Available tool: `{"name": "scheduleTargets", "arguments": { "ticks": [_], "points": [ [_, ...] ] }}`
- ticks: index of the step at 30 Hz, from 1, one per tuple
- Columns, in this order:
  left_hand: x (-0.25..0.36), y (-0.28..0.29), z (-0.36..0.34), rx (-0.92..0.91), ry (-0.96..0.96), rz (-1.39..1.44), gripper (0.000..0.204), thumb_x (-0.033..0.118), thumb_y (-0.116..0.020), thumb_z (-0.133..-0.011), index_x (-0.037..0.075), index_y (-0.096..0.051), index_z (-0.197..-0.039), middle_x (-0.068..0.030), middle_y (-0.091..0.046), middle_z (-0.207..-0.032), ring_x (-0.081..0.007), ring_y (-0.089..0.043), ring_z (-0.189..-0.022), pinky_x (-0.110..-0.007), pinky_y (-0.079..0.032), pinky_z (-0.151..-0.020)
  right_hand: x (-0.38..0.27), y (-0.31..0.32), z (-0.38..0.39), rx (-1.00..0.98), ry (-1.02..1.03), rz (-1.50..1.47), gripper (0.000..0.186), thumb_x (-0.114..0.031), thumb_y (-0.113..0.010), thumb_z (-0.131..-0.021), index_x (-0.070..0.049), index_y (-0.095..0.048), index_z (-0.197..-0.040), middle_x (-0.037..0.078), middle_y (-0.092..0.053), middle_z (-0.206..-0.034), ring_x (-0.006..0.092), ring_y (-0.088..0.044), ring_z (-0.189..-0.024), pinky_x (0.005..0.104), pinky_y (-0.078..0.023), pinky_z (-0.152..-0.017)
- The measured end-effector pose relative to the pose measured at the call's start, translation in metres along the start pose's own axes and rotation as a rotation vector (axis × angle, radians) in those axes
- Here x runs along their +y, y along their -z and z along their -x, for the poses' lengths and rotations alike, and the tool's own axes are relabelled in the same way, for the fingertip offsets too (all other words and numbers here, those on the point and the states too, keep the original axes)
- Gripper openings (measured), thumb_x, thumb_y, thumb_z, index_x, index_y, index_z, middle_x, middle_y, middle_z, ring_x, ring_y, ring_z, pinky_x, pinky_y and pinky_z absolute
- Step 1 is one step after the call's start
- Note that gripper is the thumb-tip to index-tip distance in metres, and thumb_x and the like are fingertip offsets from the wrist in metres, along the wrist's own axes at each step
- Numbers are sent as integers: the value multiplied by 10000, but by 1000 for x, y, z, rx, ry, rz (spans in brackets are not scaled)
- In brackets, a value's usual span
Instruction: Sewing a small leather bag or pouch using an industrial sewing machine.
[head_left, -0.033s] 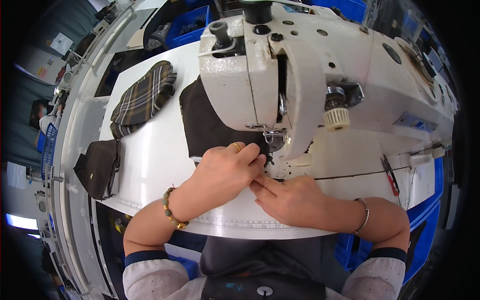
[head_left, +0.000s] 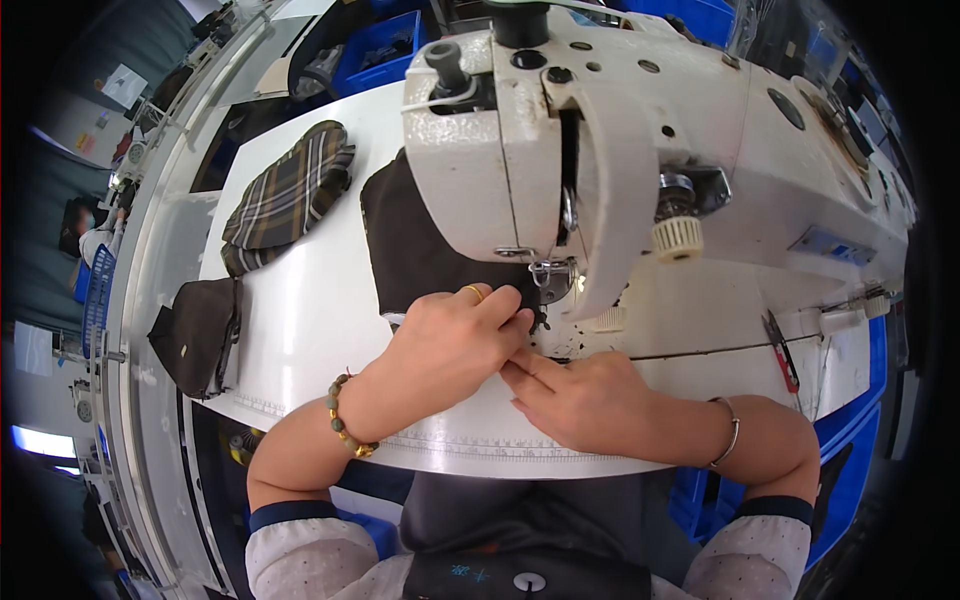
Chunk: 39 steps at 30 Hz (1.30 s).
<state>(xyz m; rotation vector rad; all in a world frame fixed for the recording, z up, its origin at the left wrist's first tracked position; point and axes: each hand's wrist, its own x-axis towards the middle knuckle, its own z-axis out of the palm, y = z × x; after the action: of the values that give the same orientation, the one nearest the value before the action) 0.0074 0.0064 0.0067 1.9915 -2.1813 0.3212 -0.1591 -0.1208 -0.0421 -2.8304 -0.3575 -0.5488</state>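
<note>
A dark brown fabric piece [head_left: 415, 245] lies flat on the white table, its right edge at the presser foot [head_left: 552, 280] of the sewing machine [head_left: 590, 150]. My left hand [head_left: 455, 335] rests on the near edge of that fabric with its fingers curled and closed on it, just in front of the foot. Close by, my right hand [head_left: 585, 395] touches the left fingertips. Its thumb and fingers are pressed together; whatever lies between them is hidden. The needle tip is too small to make out.
Left on the table [head_left: 300, 340] are a stack of plaid fabric pieces [head_left: 290, 195] and a folded dark brown piece [head_left: 200, 335]. Red-handled thread snips [head_left: 782, 355] lie at the right. A printed ruler [head_left: 490, 452] runs along the front edge. Blue bins [head_left: 380, 50] stand beyond.
</note>
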Motion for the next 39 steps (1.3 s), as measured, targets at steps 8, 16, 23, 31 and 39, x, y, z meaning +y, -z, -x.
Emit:
{"name": "scheduleTargets", "arguments": {
  "ticks": [8, 16, 23, 31, 39],
  "points": [
    [3, -12, -3, 29, 96, 16, 207, 126, -660, -777, 19, -694, -951, -45, -514, -832, -177, -602, -742, -305, -506, -552, 2, 4, -4, -10, -49, 51, 409, -296, -759, -815, -73, -704, -1153, 80, -686, -1196, 128, -578, -479, 289, -459, -415],
    [7, -19, -5, 13, 196, 38, 325, 133, -678, -713, 6, -696, -1011, -48, -538, -856, -194, -605, -796, -318, -495, -592, 3, 12, -7, -50, -82, 88, 423, -331, -766, -810, -76, -705, -1142, 125, -673, -1215, 133, -590, -499, 282, -459, -429],
    [1, -1, 4, 7, 156, 99, 298, 135, -691, -710, 68, -737, -997, -11, -557, -859, -202, -560, -865, -321, -442, -692, 6, 14, -5, -9, -30, 31, 358, -220, -683, -857, 22, -678, -1120, 259, -669, -1191, 166, -633, -512, 284, -495, -415],
    [12, -6, 3, 35, 96, 40, 285, 125, -667, -736, 22, -722, -997, -32, -523, -868, -197, -535, -831, -323, -430, -675, 6, 10, -3, 28, 90, 28, 310, -92, -631, -793, 69, -676, -1055, 298, -674, -1119, 167, -622, -509, 280, -478, -399],
    [22, -10, 2, 10, 141, 48, 352, 101, -698, -711, 13, -717, -1052, -40, -549, -873, -220, -583, -794, -335, -478, -607, 5, 11, -1, 39, 103, 39, 304, -95, -631, -795, 70, -673, -1047, 309, -666, -1087, 160, -601, -482, 279, -464, -383]
  ]
}}
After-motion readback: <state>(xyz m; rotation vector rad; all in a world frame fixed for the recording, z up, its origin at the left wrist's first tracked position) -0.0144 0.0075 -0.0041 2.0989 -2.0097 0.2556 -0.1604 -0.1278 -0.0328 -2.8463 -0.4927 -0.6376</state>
